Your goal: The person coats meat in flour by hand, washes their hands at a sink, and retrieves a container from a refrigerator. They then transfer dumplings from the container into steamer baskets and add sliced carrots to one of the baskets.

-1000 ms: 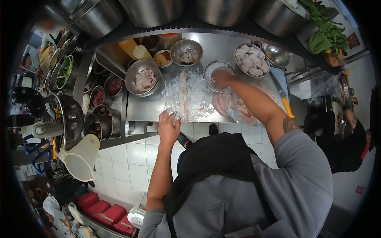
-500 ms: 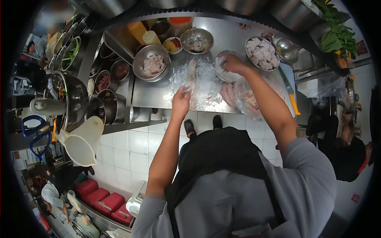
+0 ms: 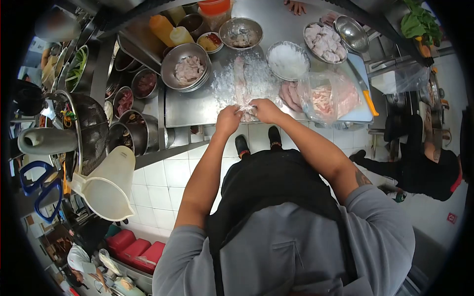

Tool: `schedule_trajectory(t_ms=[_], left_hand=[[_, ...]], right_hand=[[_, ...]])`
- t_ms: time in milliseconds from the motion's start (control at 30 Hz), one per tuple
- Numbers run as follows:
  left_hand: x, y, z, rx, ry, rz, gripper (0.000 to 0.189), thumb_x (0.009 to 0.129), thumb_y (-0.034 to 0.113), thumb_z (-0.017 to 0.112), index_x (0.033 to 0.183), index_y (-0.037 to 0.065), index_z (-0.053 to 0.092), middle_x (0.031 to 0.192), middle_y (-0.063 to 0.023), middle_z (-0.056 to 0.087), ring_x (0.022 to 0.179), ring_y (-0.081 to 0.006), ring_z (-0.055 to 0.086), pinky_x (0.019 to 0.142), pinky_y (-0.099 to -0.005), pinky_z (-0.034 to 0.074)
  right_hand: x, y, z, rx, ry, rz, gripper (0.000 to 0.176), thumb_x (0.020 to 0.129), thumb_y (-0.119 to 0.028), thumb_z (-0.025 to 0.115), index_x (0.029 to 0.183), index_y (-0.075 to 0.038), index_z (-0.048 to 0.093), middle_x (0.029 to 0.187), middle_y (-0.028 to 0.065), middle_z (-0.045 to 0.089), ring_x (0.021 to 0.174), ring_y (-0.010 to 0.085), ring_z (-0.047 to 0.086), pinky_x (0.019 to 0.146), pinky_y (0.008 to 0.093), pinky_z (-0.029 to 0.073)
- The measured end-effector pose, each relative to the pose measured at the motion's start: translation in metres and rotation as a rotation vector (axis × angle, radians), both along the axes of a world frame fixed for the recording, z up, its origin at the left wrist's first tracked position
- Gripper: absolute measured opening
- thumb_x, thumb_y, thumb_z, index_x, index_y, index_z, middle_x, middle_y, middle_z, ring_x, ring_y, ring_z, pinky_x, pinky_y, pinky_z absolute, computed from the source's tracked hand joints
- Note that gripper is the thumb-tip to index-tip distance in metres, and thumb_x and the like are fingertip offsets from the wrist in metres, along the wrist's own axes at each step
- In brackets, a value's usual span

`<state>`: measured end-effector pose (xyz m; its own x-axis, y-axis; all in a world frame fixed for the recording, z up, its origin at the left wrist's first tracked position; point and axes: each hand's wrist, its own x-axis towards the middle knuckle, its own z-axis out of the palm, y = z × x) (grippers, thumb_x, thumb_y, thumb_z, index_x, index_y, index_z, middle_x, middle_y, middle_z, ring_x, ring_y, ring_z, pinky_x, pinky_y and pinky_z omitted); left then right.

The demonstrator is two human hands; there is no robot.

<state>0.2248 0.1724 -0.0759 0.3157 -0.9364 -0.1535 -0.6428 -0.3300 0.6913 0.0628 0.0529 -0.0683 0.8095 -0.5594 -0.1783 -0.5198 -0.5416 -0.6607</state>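
Note:
A long, pale strip of raw meat (image 3: 240,79) dusted with white flour lies on the steel table, running away from me. Both hands pinch its near end at the table's front edge: my left hand (image 3: 229,120) on the left side, my right hand (image 3: 266,111) on the right. Loose flour (image 3: 224,79) is spread around the strip. Beyond my right hand stands a metal bowl of white flour (image 3: 289,60). More raw meat slices (image 3: 291,95) lie to the right, beside a clear plastic bag of meat (image 3: 323,98).
Stacked metal bowls with pale meat (image 3: 188,70) stand left of the strip. A bowl of whitish pieces (image 3: 325,42) sits at the back right. An orange-handled knife (image 3: 367,96) lies on a cutting board (image 3: 363,114). Another person's hand (image 3: 296,7) rests at the far side.
My right hand has left the flour bowl and come to the near end of the meat strip. My left hand has slid down to that end too. My view has shifted slightly.

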Motion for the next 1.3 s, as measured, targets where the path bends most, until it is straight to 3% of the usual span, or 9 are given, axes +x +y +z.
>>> schedule_trajectory(t_ms=[133,200,433,533,800,933,1100,1233,1300], left_hand=[[-0.001,0.0,-0.002,-0.238,-0.099,0.0,0.023,0.084,0.013,0.067,0.103,-0.001,0.069,0.103,-0.02,0.066,0.092,-0.041,0.064,0.082,-0.0445,0.052],[0.005,-0.003,-0.006,-0.294,-0.05,-0.072,0.019,0.083,0.011,0.067,0.098,0.0,0.069,0.103,-0.0191,0.065,0.091,-0.0404,0.064,0.081,-0.0444,0.052],[0.014,-0.006,-0.001,-0.126,-0.109,-0.177,0.02,0.082,0.01,0.067,0.101,0.005,0.071,0.104,-0.0193,0.063,0.089,-0.0398,0.064,0.081,-0.0446,0.052],[0.018,-0.005,-0.011,-0.137,-0.127,-0.211,0.026,0.081,0.013,0.069,0.106,0.007,0.072,0.108,-0.0209,0.061,0.092,-0.0403,0.063,0.085,-0.0444,0.052],[0.013,-0.003,0.001,-0.177,-0.214,-0.25,0.029,0.084,0.024,0.069,0.106,0.006,0.075,0.119,-0.0215,0.055,0.105,-0.0384,0.06,0.095,-0.0451,0.049],[0.021,-0.024,0.01,0.051,-0.073,-0.231,0.029,0.085,0.025,0.067,0.105,0.004,0.074,0.113,-0.023,0.058,0.102,-0.0397,0.061,0.093,-0.0459,0.049],[0.033,-0.049,0.007,0.142,-0.054,-0.303,0.028,0.086,0.021,0.065,0.106,0.004,0.073,0.098,-0.0258,0.067,0.096,-0.0409,0.064,0.089,-0.0463,0.05],[0.028,-0.039,0.015,-0.098,0.079,0.133,0.034,0.084,0.015,0.066,0.115,0.001,0.066,0.1,-0.0257,0.068,0.101,-0.041,0.064,0.091,-0.045,0.05],[0.021,-0.02,0.006,-0.305,-0.092,0.004,0.034,0.082,0.014,0.068,0.113,-0.001,0.064,0.105,-0.0247,0.066,0.101,-0.0407,0.063,0.091,-0.0442,0.05]], right_hand=[[-0.004,0.013,0.007,-0.219,-0.128,-0.074,0.016,0.082,-0.012,0.062,0.094,-0.002,0.068,0.095,0.018,0.062,0.099,0.0388,0.059,0.088,0.0475,0.049],[-0.008,0.015,0.013,-0.246,-0.106,0.067,0.012,0.081,-0.013,0.063,0.087,-0.003,0.066,0.091,0.0156,0.059,0.097,0.0364,0.059,0.087,0.0458,0.049],[-0.004,0.019,0.005,-0.513,-0.079,0.375,0.01,0.076,-0.016,0.066,0.076,-0.006,0.064,0.089,0.0105,0.059,0.096,0.0299,0.059,0.086,0.0415,0.05],[0.001,0.02,-0.004,-0.579,-0.093,0.371,0.011,0.074,-0.016,0.067,0.077,-0.006,0.064,0.09,0.0116,0.059,0.096,0.032,0.058,0.086,0.0433,0.049],[0.007,0.007,0.0,-0.283,-0.276,0.099,0.019,0.081,-0.011,0.064,0.097,-0.003,0.059,0.093,0.0169,0.06,0.098,0.039,0.056,0.087,0.0465,0.047],[0.011,0.0,-0.004,-0.041,-0.229,-0.13,0.017,0.083,-0.009,0.061,0.099,-0.001,0.06,0.093,0.0197,0.062,0.098,0.0398,0.057,0.086,0.0475,0.047],[0.004,-0.002,-0.005,-0.24,-0.301,0.018,0.013,0.084,-0.01,0.06,0.095,-0.002,0.063,0.091,0.0186,0.062,0.096,0.0382,0.057,0.086,0.0466,0.048],[0.004,-0.01,-0.014,-0.287,-0.23,0.056,0.012,0.085,-0.01,0.06,0.093,-0.002,0.064,0.089,0.0175,0.061,0.096,0.037,0.057,0.086,0.0464,0.048],[0.004,-0.014,-0.012,-0.283,-0.196,0.075,0.018,0.085,-0.009,0.06,0.099,0.0,0.065,0.088,0.0184,0.06,0.095,0.0377,0.057,0.086,0.0464,0.047]])
